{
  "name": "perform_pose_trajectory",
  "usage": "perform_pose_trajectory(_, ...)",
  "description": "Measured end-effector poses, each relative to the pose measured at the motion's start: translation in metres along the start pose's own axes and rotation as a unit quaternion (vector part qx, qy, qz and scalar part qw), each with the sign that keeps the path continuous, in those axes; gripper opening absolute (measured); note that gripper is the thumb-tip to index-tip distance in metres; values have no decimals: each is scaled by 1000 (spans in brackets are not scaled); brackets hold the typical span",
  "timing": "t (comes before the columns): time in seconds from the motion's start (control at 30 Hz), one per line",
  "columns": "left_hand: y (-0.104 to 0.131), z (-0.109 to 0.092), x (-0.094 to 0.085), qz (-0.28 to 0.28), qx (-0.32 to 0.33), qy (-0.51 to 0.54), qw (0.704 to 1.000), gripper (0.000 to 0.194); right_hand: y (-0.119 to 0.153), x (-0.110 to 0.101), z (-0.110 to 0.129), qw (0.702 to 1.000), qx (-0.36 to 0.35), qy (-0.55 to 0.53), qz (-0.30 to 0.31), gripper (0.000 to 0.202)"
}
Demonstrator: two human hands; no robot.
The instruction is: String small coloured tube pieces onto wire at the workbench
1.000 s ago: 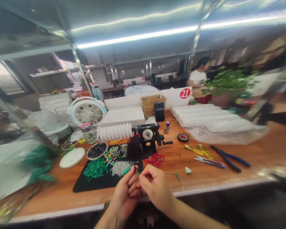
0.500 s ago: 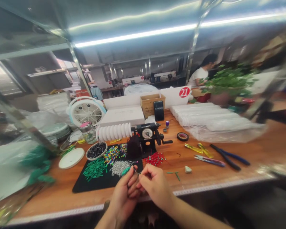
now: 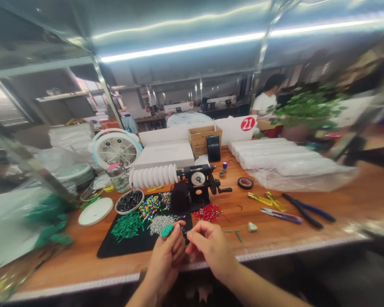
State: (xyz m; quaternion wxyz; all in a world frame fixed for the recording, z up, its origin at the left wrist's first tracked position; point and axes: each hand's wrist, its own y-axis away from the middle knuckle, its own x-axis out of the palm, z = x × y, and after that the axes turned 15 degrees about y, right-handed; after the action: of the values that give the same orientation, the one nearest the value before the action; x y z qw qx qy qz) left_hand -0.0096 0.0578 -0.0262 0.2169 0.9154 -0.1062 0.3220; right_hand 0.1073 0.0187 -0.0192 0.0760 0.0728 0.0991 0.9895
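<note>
My left hand [image 3: 168, 253] is closed around a small turquoise-green knobbly bundle [image 3: 167, 231], which sticks out above the thumb. Close beside it, my right hand [image 3: 213, 247] is pinched, thumb against index finger; whatever lies between those fingertips is too small to make out. Both hands hover at the table's front edge, near a black mat [image 3: 107, 249]. On that mat lie a pile of silver-grey small pieces [image 3: 161, 224], a heap of green short tubes [image 3: 128, 227] and multicoloured beads [image 3: 149, 207]. Red small pieces [image 3: 208, 212] lie just beyond my right hand.
Behind the mat stands a hand-cranked winder [image 3: 197, 179] with a dial and white discs [image 3: 153, 175]. Pliers [image 3: 307, 211], snips [image 3: 280, 215] and black tape [image 3: 245, 183] lie right. A bowl of black beads [image 3: 129, 201], a fan [image 3: 117, 149] and plastic-wrapped rolls [image 3: 284, 160] surround them.
My left hand has tilted, so more of the turquoise-green bundle shows, a little further left. My right hand has shifted slightly to the right, widening the gap between the hands.
</note>
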Motion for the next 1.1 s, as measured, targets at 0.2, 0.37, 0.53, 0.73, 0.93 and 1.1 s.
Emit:
perform_pose_trajectory(0.2,5,1,2,7,19,-44,999,48,-5,-3,-6,995,43,-76,42,41)
perform_pose_trajectory(0.37,5,-1,7,7,17,-44,999,42,-4,-6,-9,994,31,-97,50,41)
perform_pose_trajectory(0.53,6,-2,16,12,-41,-39,998,31,-1,-9,-13,980,19,-164,113,41)
perform_pose_trajectory(0.73,5,-4,17,23,-54,-24,998,31,-3,-20,-13,991,34,-90,89,35)
perform_pose_trajectory(0.93,4,-5,14,43,-77,-35,995,32,0,-24,-11,986,54,-107,117,34)
perform_pose_trajectory(1.1,4,-5,14,32,-55,-63,996,30,-1,-26,-16,995,36,-44,83,31)
